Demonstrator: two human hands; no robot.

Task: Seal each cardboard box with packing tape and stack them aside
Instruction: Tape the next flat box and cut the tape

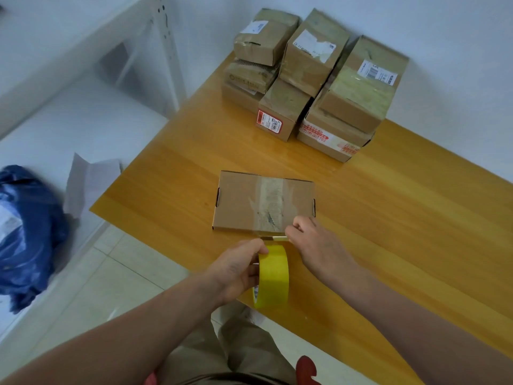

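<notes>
A flat cardboard box [238, 201] lies on the wooden table [388, 218], a strip of clear tape running across its top. My left hand [236, 270] grips a yellow roll of packing tape [273, 276] just in front of the box's near edge. My right hand [313, 243] pinches the pulled-out tape end [273, 238] at the box's near right corner. A stack of taped cardboard boxes [313, 84] stands at the table's far corner against the wall.
A white metal shelf frame [166, 51] stands at the left. A blue bag [27, 232] and a white sheet of paper [88, 184] lie on the floor to the left of the table. White walls close in behind the stack.
</notes>
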